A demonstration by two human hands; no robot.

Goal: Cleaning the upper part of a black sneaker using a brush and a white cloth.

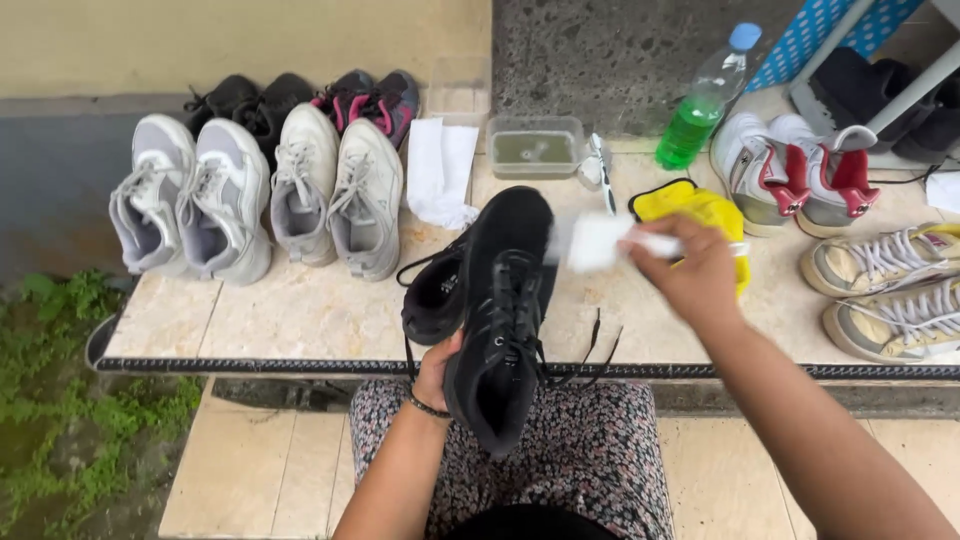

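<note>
Gripping black sneaker (pixel 500 310) underneath, left hand (pixel 435 372); brush (pixel 600 242) seemingly alongside

The person's left hand (pixel 435 368) is raised in front of the lap, palm turned up and fingers curled closed in a grip, a dark beaded bracelet at the wrist. The bare left forearm rises from the lower edge. The right hand (pixel 690 270) is lifted higher, out to the right, its fingers pinched shut, knuckles toward the camera. The right forearm slants in from the lower right corner.
</note>
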